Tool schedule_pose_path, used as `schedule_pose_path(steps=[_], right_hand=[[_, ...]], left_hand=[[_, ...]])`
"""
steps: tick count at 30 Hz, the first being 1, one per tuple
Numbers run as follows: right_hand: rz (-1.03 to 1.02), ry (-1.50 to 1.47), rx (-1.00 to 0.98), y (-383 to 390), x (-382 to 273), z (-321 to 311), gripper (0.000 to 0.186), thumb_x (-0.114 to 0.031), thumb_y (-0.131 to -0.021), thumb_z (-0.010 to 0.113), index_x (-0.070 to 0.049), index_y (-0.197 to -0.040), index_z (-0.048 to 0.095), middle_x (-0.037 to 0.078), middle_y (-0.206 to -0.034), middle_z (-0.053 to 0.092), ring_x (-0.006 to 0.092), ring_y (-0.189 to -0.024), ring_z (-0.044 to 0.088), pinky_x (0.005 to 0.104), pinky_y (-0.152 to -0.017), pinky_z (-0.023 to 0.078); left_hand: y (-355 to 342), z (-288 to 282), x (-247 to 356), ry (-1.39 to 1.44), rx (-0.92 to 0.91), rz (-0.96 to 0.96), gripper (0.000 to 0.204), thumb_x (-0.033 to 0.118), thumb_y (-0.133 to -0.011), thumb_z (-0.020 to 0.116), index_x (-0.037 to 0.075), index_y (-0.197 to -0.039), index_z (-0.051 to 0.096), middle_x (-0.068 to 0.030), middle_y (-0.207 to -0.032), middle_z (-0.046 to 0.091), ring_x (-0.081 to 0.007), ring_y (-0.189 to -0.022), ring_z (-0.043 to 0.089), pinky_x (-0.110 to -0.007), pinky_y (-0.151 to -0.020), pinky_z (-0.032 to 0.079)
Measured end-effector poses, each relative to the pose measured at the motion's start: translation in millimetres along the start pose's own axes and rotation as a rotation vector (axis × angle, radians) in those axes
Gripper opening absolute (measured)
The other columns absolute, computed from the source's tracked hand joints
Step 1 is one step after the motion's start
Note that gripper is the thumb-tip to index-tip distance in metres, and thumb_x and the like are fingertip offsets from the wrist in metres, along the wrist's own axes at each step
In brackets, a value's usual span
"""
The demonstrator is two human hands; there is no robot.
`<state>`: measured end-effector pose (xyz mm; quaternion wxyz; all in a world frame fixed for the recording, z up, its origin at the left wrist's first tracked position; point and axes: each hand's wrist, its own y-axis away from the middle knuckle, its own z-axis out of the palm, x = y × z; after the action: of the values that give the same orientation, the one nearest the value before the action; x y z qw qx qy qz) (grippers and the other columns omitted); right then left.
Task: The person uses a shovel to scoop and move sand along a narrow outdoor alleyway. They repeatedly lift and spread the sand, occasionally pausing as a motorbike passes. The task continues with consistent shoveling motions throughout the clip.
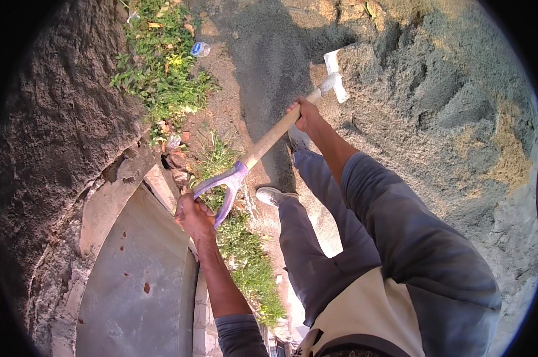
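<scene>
A shovel with a wooden shaft (269, 140) crosses the view diagonally. My left hand (194, 214) is closed on the end of its purple D-shaped handle (230, 175). My right hand (305, 113) grips the shaft higher in the picture, not far below the metal blade (334, 76). The pale blade lies at the edge of a heap of grey, sandy material (418, 101), which has tan patches. My shoes (271, 196) stand on the paved ground under the shaft, the right one partly hidden by my arm and hand.
Weeds (156, 71) line a strip on the left, with a plastic bottle (200, 49) at their edge. A rusty-spotted grey sheet (132, 262) and broken concrete (99, 217) lie at lower left, beside dark rough ground or wall (55, 107).
</scene>
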<state>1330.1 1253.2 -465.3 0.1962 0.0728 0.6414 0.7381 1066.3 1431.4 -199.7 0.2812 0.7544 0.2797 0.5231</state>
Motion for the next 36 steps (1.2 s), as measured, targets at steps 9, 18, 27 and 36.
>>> schedule_pose_path(steps=[9, 18, 27, 36], right_hand=[[-0.241, -0.139, 0.079, 203, -90, -106, 0.009, -0.009, -0.091, 0.055, -0.004, -0.088, 0.047, 0.006, -0.066, 0.044, 0.0201, -0.058, 0.049, 0.0376, -0.056, 0.05], [-0.86, -0.489, 0.168, 508, -321, -308, 0.011, -0.013, -0.088, 0.058, -0.008, -0.087, 0.048, 0.003, -0.066, 0.047, 0.0151, -0.054, 0.048, 0.0309, -0.051, 0.049], [-0.564, -0.916, 0.34, 435, -114, -339, 0.009, -0.011, -0.092, 0.051, -0.004, -0.09, 0.046, 0.009, -0.066, 0.047, 0.023, -0.051, 0.05, 0.0389, -0.045, 0.048], [-0.246, -0.792, 0.463, 398, 17, -354, 0.009, -0.009, -0.086, 0.056, -0.005, -0.083, 0.049, 0.01, -0.065, 0.05, 0.0237, -0.054, 0.052, 0.0389, -0.049, 0.049]], left_hand=[[146, -14, 58, -0.117, -0.219, -0.126, 0.025, 0.025, -0.088, 0.056, 0.01, -0.069, 0.049, -0.0003, -0.049, 0.042, -0.0116, -0.036, 0.037, -0.026, -0.031, 0.027], [381, 124, 22, -0.197, -1.077, -0.169, 0.028, 0.026, -0.093, 0.06, 0.005, -0.076, 0.051, -0.004, -0.058, 0.047, -0.0114, -0.046, 0.046, -0.026, -0.043, 0.041], [403, 67, 104, -0.704, -1.129, 0.246, 0.034, 0.034, -0.091, 0.064, 0.005, -0.078, 0.054, -0.0037, -0.055, 0.049, -0.0126, -0.043, 0.047, -0.027, -0.039, 0.039], [365, -4, 106, -0.802, -0.995, 0.147, 0.039, 0.042, -0.089, 0.063, 0.007, -0.076, 0.054, -0.0032, -0.056, 0.05, -0.0133, -0.044, 0.048, -0.026, -0.041, 0.04]])
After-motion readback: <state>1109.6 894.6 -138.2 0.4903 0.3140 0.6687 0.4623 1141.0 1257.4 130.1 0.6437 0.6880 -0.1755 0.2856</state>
